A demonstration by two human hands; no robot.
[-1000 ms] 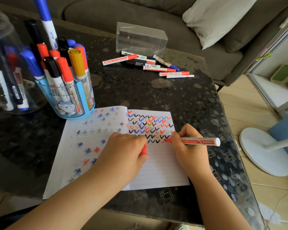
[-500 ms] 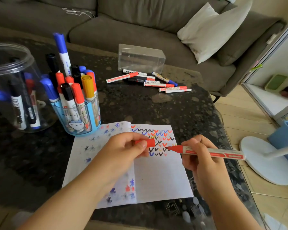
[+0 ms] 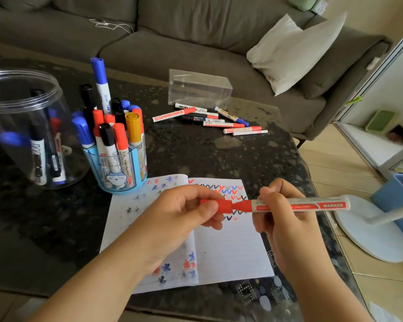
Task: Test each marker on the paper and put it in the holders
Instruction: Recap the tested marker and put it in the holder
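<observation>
Red marker (image 3: pixel 298 205) is held level above the paper (image 3: pixel 230 247), right hand (image 3: pixel 286 226) fingers clamped on its barrel, cap (image 3: pixel 215 205) pinched in left hand (image 3: pixel 179 217) at the tip. Capping step, seemingly; next it'd need dropping into the blue holder (image 3: pixel 116 168) on the desk (image 3: pixel 196 149).

I sit in a home living room; a grey sofa (image 3: pixel 196 43) with a pale cushion (image 3: pixel 293 52) runs along the far side of my dark speckled coffee table (image 3: pixel 219 154); light wood flooring (image 3: pixel 330 168) lies to my right, where a white fan base (image 3: pixel 370 231) stands beside a blue bin (image 3: pixel 396 205); a sliding door frame (image 3: pixel 377 73) opens onto another room.
</observation>
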